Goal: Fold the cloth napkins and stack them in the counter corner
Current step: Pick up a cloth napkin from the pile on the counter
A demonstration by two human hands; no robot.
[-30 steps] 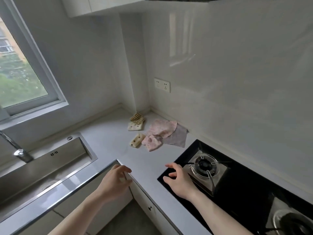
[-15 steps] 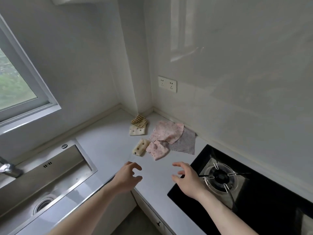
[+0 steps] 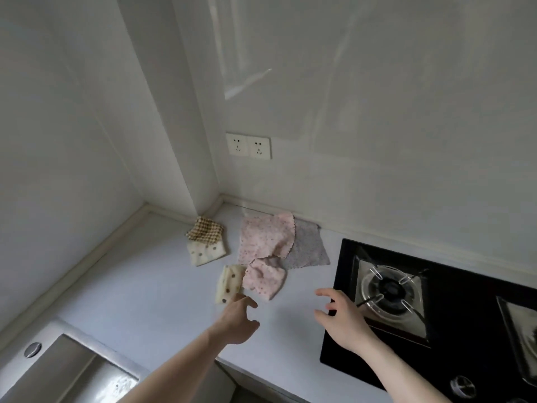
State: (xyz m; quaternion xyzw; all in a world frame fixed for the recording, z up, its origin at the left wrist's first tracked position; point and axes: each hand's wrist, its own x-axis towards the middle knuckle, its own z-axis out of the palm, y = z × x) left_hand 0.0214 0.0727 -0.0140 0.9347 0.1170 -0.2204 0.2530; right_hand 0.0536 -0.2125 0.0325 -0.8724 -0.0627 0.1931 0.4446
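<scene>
Several cloth napkins lie on the white counter [image 3: 151, 289] near the corner. A brown checked napkin [image 3: 205, 230] rests on a cream dotted one [image 3: 206, 251], both folded. A large pink floral napkin [image 3: 266, 237] lies flat over a grey one [image 3: 308, 248]. In front lie a small crumpled pink napkin [image 3: 264, 279] and a folded cream dotted napkin [image 3: 229, 283]. My left hand [image 3: 238, 322] hovers open just below the cream dotted napkin, fingers spread. My right hand [image 3: 344, 319] is open beside the stove, holding nothing.
A black gas stove [image 3: 453, 309] with a burner [image 3: 389, 289] fills the right side. A steel sink [image 3: 58, 370] sits at the lower left. A double wall socket [image 3: 248, 146] is above the corner. The counter's front edge runs under my forearms.
Both hands have reached forward over the counter toward the napkins, and the view has moved closer to the corner. The napkins have not moved.
</scene>
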